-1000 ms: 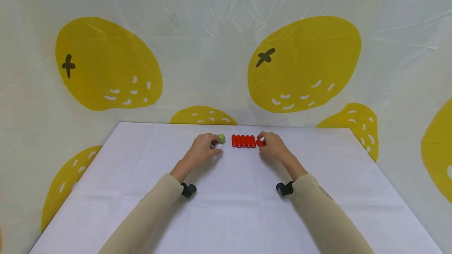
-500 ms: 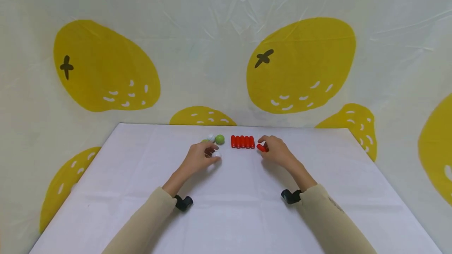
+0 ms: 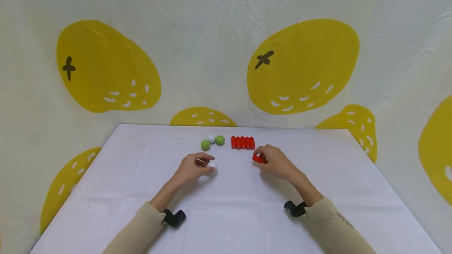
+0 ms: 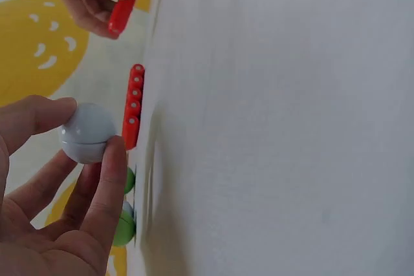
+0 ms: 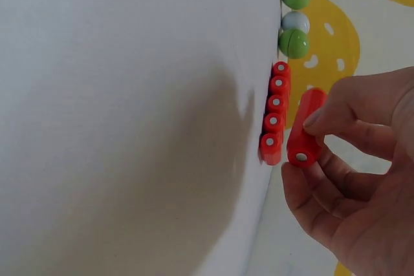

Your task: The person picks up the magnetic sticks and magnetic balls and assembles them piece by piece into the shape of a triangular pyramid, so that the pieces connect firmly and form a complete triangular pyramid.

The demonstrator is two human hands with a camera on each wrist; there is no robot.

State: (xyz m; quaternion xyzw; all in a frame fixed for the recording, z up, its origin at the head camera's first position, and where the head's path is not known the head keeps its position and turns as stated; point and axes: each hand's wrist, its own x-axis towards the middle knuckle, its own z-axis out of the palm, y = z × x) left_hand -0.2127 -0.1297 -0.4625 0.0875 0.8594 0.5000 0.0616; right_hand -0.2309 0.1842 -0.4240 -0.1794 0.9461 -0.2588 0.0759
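My left hand (image 3: pixel 193 166) pinches a glossy white ball (image 4: pixel 88 134) between thumb and fingertips; a seam line runs round the ball. My right hand (image 3: pixel 275 161) holds a red rod (image 5: pixel 306 127) with a pale round dot in its end, thumb on one side and fingers on the other. Beyond the hands, several matching red rods (image 3: pixel 243 142) lie side by side in a tight row. Left of that row sit two green balls (image 3: pixel 205 145) with another white ball (image 3: pixel 211 138) between them.
A white cloth covers the table (image 3: pixel 226 214), whose far edge runs just behind the balls and rods. Behind it hangs a pale curtain (image 3: pixel 205 50) printed with large yellow fruit. Both wrists wear small black cameras (image 3: pixel 174 218).
Both hands have drawn back toward the body, the left carrying the white ball away from the other balls, the right carrying the red rod away from the row. The green balls are now uncovered.
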